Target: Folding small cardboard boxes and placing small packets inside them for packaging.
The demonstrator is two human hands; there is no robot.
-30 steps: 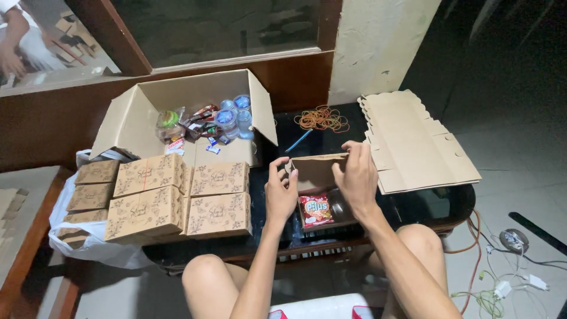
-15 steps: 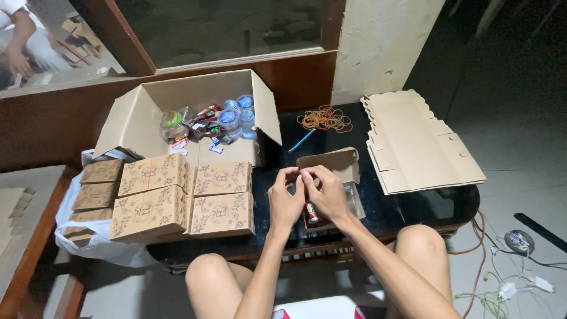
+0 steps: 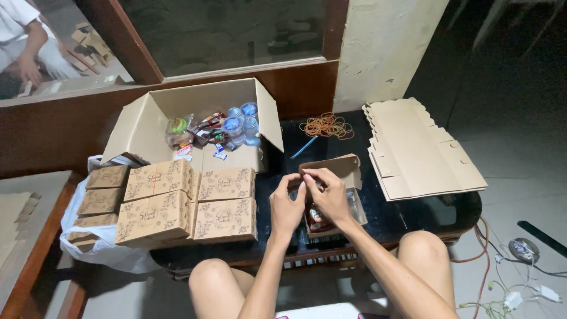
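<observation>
My left hand and my right hand meet fingertip to fingertip over a small open brown cardboard box on the black glass table. Both pinch something thin between them, which looks like a rubber band; it is too small to be sure. Inside the box, partly hidden by my hands, lie a red snack packet and a clear cup. The box lid stands up at the far side.
A big open carton of snacks and water cups stands behind. Closed patterned boxes are stacked at left, some in a white bag. Flat box blanks, loose rubber bands, a blue pen. Cables on floor. Another person far left.
My right hand left the box lid and came down to join my left hand in front of the open box. Both hands now pinch together at the box's near edge.
</observation>
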